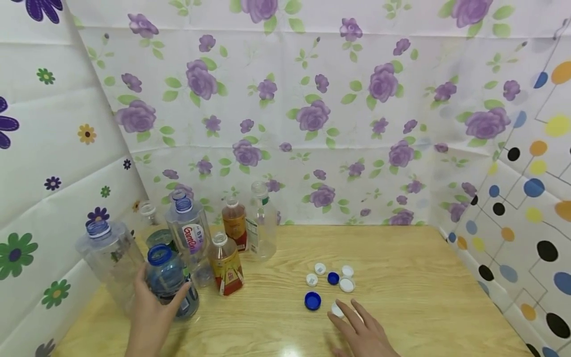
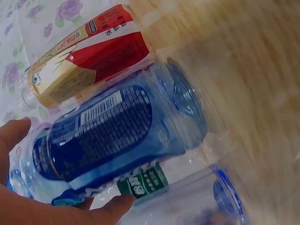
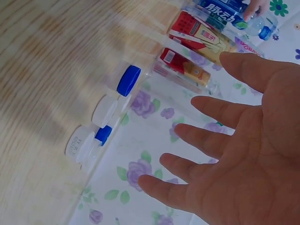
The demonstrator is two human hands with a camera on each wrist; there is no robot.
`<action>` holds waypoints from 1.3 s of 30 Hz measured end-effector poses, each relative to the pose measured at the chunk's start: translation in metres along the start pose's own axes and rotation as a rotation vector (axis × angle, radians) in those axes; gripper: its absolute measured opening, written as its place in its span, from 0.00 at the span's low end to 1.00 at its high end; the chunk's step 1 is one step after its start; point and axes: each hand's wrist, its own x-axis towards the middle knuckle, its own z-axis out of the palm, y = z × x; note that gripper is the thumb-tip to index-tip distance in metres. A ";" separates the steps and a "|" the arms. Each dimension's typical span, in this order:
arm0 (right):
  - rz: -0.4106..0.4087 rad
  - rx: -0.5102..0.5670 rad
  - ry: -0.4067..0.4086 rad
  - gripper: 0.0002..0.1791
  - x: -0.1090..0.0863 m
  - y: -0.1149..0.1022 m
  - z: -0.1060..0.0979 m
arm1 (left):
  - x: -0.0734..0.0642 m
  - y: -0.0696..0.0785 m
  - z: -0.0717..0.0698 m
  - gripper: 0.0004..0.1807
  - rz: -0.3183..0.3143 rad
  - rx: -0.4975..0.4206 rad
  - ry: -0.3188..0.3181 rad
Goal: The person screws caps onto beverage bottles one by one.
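My left hand [image 1: 151, 312] is spread around a blue plastic bottle [image 1: 167, 277] that stands uncapped on the table. In the left wrist view the thumb [image 2: 16, 133] lifts away from the bottle's side, while the other fingers lie along its lower edge, by a dark blue label with a barcode. My right hand [image 1: 363, 329] hovers palm down with spread fingers over the near part of the table. Its fingertips overlap a white cap [image 1: 337, 310] in the head view. Beyond it lie a large blue cap [image 1: 313, 300], a small blue cap [image 1: 333, 278] and several white caps [image 1: 347, 284].
Several uncapped bottles crowd the left: a large clear one [image 1: 111, 258], a GamCn-labelled one [image 1: 189, 228], two red-and-yellow labelled ones [image 1: 227, 267] and a clear one [image 1: 263, 228] at the back. Flowered sheets hang behind and at the left, a dotted one [image 1: 531, 213] at the right.
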 end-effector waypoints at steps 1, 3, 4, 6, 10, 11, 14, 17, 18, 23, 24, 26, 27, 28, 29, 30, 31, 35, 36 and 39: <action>-0.004 -0.006 0.007 0.33 0.000 0.000 0.000 | 0.001 0.000 0.001 0.63 -0.003 0.010 -0.007; -0.006 -0.009 0.009 0.33 0.000 0.001 -0.001 | 0.003 0.000 0.003 0.61 -0.006 0.031 -0.004; -0.004 -0.007 0.005 0.33 0.000 0.002 -0.002 | 0.003 0.001 0.003 0.60 -0.012 0.036 -0.003; 0.003 0.009 -0.010 0.33 0.000 0.003 -0.003 | 0.003 0.001 0.003 0.59 -0.020 0.029 -0.002; 0.032 0.053 -0.048 0.33 -0.001 0.004 -0.005 | 0.002 0.002 0.002 0.58 -0.020 0.025 0.011; 0.032 0.054 -0.045 0.33 -0.001 0.004 -0.006 | 0.001 0.002 0.001 0.58 -0.015 0.029 0.016; 0.014 0.034 -0.017 0.33 -0.001 0.005 -0.006 | -0.001 0.003 0.000 0.56 -0.004 0.053 0.032; 0.001 0.030 -0.001 0.32 -0.001 0.005 -0.006 | -0.004 0.007 -0.002 0.56 -0.010 0.047 0.015; -0.001 0.032 -0.001 0.32 -0.001 0.005 -0.006 | -0.005 0.008 -0.003 0.57 -0.013 0.038 -0.002; 0.012 0.068 -0.012 0.31 -0.001 0.002 -0.004 | -0.016 0.024 -0.005 0.64 -0.063 -0.006 -0.155; 0.012 0.067 -0.007 0.31 -0.001 0.002 -0.003 | -0.019 0.028 -0.004 0.64 -0.062 -0.011 -0.188; 0.009 0.064 0.012 0.31 -0.002 0.000 -0.002 | -0.026 0.038 0.000 0.62 -0.042 -0.022 -0.238; 0.006 0.059 0.023 0.31 -0.002 0.000 -0.001 | -0.029 0.043 0.003 0.60 -0.026 -0.026 -0.259; 0.004 0.055 0.031 0.31 -0.003 0.000 -0.001 | -0.031 0.047 0.006 0.59 -0.012 -0.034 -0.279; 0.000 0.047 0.042 0.31 -0.004 -0.001 0.000 | -0.033 0.051 0.009 0.58 0.005 -0.037 -0.298; -0.005 0.039 0.053 0.31 -0.004 -0.001 0.001 | -0.035 0.055 0.013 0.57 0.015 -0.044 -0.316; -0.012 0.026 0.069 0.31 -0.005 -0.002 0.002 | -0.037 0.059 0.016 0.56 0.026 -0.051 -0.332; -0.034 -0.044 0.124 0.32 -0.006 -0.003 0.007 | -0.038 0.070 0.034 0.54 0.087 -0.094 -0.399; -0.035 -0.060 0.134 0.32 -0.006 -0.003 0.008 | -0.038 0.072 0.039 0.52 0.100 -0.118 -0.421; -0.032 -0.097 0.156 0.32 -0.006 -0.003 0.010 | -0.036 0.075 0.054 0.50 0.128 -0.202 -0.534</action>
